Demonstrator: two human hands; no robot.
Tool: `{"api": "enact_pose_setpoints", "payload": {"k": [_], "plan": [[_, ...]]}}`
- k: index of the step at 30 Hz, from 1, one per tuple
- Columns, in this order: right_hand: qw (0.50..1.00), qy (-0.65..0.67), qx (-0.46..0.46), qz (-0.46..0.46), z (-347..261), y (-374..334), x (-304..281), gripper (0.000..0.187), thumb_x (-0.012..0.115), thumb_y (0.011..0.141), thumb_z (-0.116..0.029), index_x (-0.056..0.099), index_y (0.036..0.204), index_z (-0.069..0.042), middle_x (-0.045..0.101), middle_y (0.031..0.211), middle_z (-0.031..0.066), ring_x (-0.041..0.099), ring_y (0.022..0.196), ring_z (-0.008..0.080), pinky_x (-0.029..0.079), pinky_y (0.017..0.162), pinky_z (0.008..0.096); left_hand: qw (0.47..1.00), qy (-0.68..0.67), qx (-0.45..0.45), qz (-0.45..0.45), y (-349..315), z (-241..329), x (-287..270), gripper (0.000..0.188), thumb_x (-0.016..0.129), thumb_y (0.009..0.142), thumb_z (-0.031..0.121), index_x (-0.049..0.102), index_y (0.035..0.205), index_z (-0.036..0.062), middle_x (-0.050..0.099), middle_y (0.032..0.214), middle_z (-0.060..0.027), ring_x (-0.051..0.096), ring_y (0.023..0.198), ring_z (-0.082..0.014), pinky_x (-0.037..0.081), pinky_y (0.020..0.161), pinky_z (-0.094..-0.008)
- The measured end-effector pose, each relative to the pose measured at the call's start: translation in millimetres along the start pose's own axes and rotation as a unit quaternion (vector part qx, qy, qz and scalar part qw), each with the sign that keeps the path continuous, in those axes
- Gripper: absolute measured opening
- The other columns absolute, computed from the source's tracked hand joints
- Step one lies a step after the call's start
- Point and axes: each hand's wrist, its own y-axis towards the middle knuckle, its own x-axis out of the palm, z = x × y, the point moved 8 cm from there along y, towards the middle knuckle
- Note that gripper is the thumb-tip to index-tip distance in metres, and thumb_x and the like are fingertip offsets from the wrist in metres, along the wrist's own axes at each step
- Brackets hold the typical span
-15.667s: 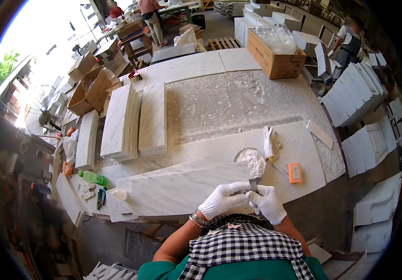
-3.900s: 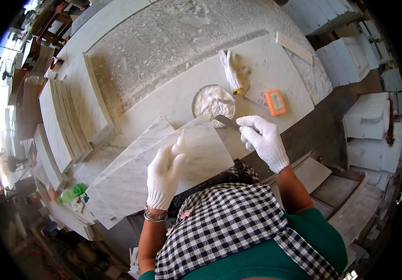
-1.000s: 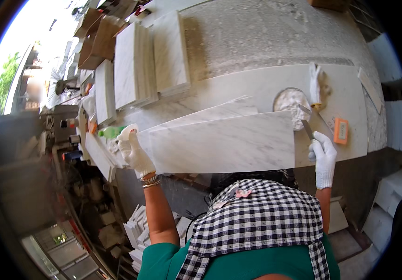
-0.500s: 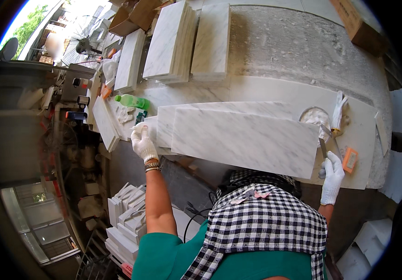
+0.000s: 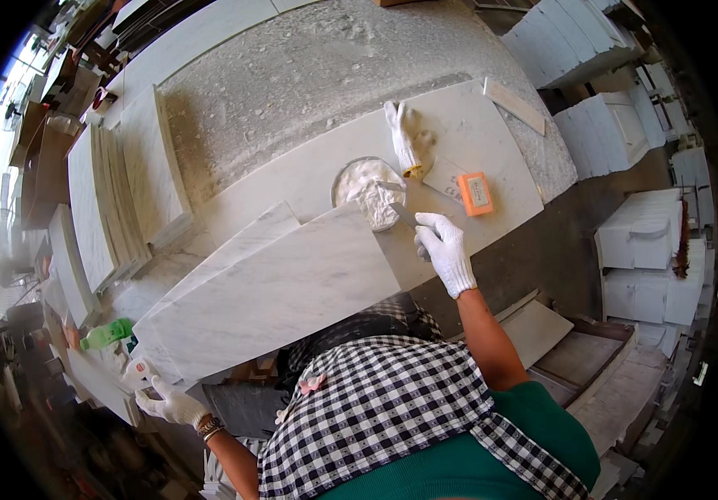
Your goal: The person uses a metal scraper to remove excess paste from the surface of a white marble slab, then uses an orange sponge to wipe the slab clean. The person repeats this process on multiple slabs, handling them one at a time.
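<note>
White knitted gloves cover both my hands. My right hand [image 5: 442, 250] grips a putty knife [image 5: 403, 215], its blade pointing toward a round tub of white paste [image 5: 367, 190]. Another metal tool [image 5: 389, 185] rests in the paste. At lower left my left hand [image 5: 174, 405] has its thumb and fingers apart, beside a small round white item [image 5: 139, 372] with a red mark; any contact is unclear. Between my hands lies a grey-veined white marble slab [image 5: 284, 292], overlapping another slab [image 5: 242, 237] behind it.
Past the tub lie spare white gloves [image 5: 402, 142] and an orange box [image 5: 475, 193]. Stacked marble slabs [image 5: 96, 208] stand at left, near a green bottle [image 5: 105, 334]. White stone pieces [image 5: 642, 258] are piled at right. A marble strip [image 5: 513, 106] lies near the table's right end.
The view has swung to the right, bringing more of the right-hand stacks into sight. My left thumb and fingers now show apart. The putty knife is still in my right hand.
</note>
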Motion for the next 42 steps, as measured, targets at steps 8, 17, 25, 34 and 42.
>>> {"api": "enact_pose_setpoints", "payload": {"k": [8, 17, 25, 34, 42], "plan": [[0.999, 0.037, 0.001, -0.004, 16.3, 15.2, 0.4, 0.026, 0.064, 0.097, -0.010, 0.068, 0.121, -0.001, 0.065, 0.078, 0.0024, 0.057, 0.063, 0.0079, 0.048, 0.058, 0.0264, 0.969, -0.128, 0.179, -0.115, -21.9, 60.0, 33.9, 0.055, 0.069, 0.098, 0.011, 0.049, 0.148, 0.0004, 0.044, 0.158, -0.0205, 0.044, 0.144, -0.0353, 0.035, 0.120, -0.0463], [0.999, 0.034, 0.011, -0.011, 20.1, 27.3, 5.3, 0.025, 0.063, 0.098, -0.011, 0.068, 0.121, -0.002, 0.064, 0.077, 0.0013, 0.056, 0.062, 0.0073, 0.048, 0.057, 0.0266, 0.881, -0.118, 0.380, -0.256, -100.6, 148.6, 69.9, 0.058, 0.072, 0.091, 0.007, 0.052, 0.146, 0.0079, 0.047, 0.157, -0.0172, 0.036, 0.150, -0.0391, 0.026, 0.123, -0.0538], [0.999, 0.029, 0.017, -0.023, -1.7, 8.9, -1.6, 0.025, 0.064, 0.099, -0.009, 0.069, 0.123, -0.003, 0.064, 0.078, 0.0012, 0.055, 0.063, 0.0064, 0.047, 0.057, 0.0249, 0.824, -0.102, 0.415, -0.373, -156.1, 203.6, 104.7, 0.069, 0.080, 0.086, 0.029, 0.051, 0.147, 0.0108, 0.040, 0.162, -0.0180, 0.026, 0.153, -0.0458, 0.012, 0.121, -0.0702], [0.994, 0.026, -0.052, -0.098, -72.7, -20.4, 18.3, 0.025, 0.064, 0.099, -0.005, 0.068, 0.123, -0.001, 0.066, 0.083, 0.0016, 0.057, 0.069, 0.0053, 0.049, 0.064, 0.0238, 0.810, -0.090, 0.435, -0.382, -182.9, 246.3, 122.6, 0.072, 0.079, 0.086, 0.042, 0.054, 0.145, 0.0087, 0.039, 0.162, -0.0200, 0.023, 0.153, -0.0485, 0.008, 0.119, -0.0744], [0.986, -0.030, -0.110, -0.122, -84.3, -19.6, 30.7, 0.024, 0.065, 0.099, -0.004, 0.068, 0.122, -0.001, 0.068, 0.086, 0.0022, 0.058, 0.071, 0.0053, 0.050, 0.065, 0.0241, 0.808, -0.101, 0.425, -0.395, -182.2, 245.6, 124.5, 0.072, 0.079, 0.086, 0.042, 0.054, 0.144, 0.0082, 0.040, 0.161, -0.0198, 0.023, 0.153, -0.0485, 0.008, 0.119, -0.0745]]}}
